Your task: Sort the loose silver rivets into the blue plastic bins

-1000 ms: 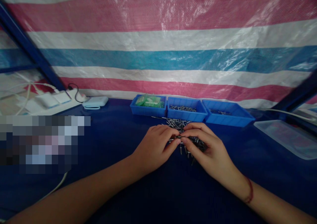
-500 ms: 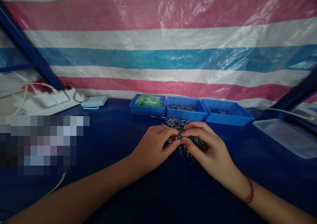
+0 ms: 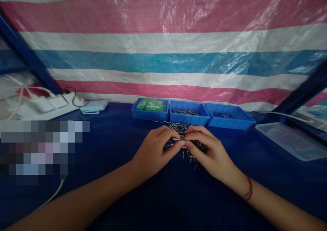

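Note:
My left hand (image 3: 153, 152) pinches a small silver metal piece, which looks like a blind rivet (image 3: 176, 139), between thumb and forefinger. Thumb and fingers of my right hand (image 3: 213, 151) are closed at the other end of the same piece, and the two sets of fingertips nearly touch. Beneath and behind both hands lies a loose pile of similar rivets (image 3: 178, 126), thin stems pointing every way; the hands hide part of it. The rivet's far end is covered by my right fingertips.
Behind the pile stand three blue bins: the left bin (image 3: 135, 114) holds green plastic packets, the middle bin (image 3: 189, 118) and right bin (image 3: 230, 122) hold metal pieces. A clear plastic lid (image 3: 293, 141) lies right. A power strip (image 3: 61, 106) and light-blue case (image 3: 94, 106) sit left.
The view has shifted slightly, so everything appears a little further left. Both hands stay together over the pile, and the fingers have shifted slightly around the rivet.

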Tool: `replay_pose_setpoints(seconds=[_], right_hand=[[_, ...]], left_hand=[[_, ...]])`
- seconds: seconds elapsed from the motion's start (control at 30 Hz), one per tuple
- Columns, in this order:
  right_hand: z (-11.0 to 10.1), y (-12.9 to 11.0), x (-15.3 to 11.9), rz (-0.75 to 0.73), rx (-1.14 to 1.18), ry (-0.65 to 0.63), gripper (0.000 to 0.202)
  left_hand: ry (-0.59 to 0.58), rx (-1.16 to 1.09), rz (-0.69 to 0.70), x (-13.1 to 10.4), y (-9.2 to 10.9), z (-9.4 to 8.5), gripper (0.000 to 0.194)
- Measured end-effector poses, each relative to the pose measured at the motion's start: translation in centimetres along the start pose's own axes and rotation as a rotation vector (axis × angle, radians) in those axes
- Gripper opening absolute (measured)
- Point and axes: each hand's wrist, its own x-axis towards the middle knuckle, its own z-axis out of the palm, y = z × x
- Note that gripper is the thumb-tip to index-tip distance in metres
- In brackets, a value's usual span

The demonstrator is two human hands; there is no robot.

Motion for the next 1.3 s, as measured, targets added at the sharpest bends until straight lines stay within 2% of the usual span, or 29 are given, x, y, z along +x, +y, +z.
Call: replay_pose_setpoints(seconds=[0.1,0.2,0.27,0.33,0.37,0.43,0.53,0.7,0.77,0.83,0.93,1.03,1.13,1.3], right_hand=[[-0.6,0.3,0.4,0.009,-0.013,0.035,0.011],[-2.0,1.7,1.1,0.104,-0.070,0.242,0.014],[-3.2,3.2,1.6,0.278,-0.039,0.449,0.019],[-4.4,4.8,2.0,0.509,0.107,0.659,0.024],[-4.9,5.6,2.1,0.603,0.179,0.724,0.026],[-5.7,6.7,2.2,0.700,0.272,0.772,0.028],[-6.0,7.2,2.1,0.732,0.351,0.769,0.029],[-4.9,6.0,2.0,0.691,0.362,0.677,0.031],[-4.4,5.3,1.9,0.650,0.264,0.549,0.033],[-3.9,4.6,1.7,0.579,0.112,0.365,0.036],[-3.4,3.3,1.4,0.343,-0.102,0.085,0.032],[-2.9,2.0,1.2,0.052,-0.222,-0.106,0.024],[-2.3,1.1,0.9,-0.050,-0.234,-0.163,0.018],[-1.5,0.5,0.6,-0.079,-0.241,-0.216,0.016]], left_hand=[[0.000,-0.001,-0.020,0.0,-0.2,-0.1,0.014],[-0.008,-0.001,-0.058,-0.1,-0.4,-0.1,0.022],[-0.016,-0.003,-0.062,-0.1,-0.5,0.0,0.024],[-0.025,-0.004,-0.054,-0.1,-0.5,0.1,0.024],[-0.029,-0.004,-0.049,-0.1,-0.5,0.1,0.024],[-0.039,-0.004,-0.042,-0.1,-0.4,0.0,0.025],[-0.062,0.009,-0.048,0.0,-0.4,-0.2,0.024],[-0.173,0.135,-0.034,0.2,-1.3,-0.9,0.016],[-0.225,0.199,-0.015,0.2,-1.8,-1.1,0.016],[-0.271,0.249,-0.005,0.3,-2.2,-1.2,0.019],[-0.328,0.286,0.012,0.3,-2.3,-1.2,0.020],[-0.372,0.315,0.027,0.2,-2.1,-0.9,0.018],[-0.392,0.358,0.027,0.2,-1.8,-0.7,0.018],[-0.385,0.409,0.023,0.2,-1.7,-0.6,0.018]])
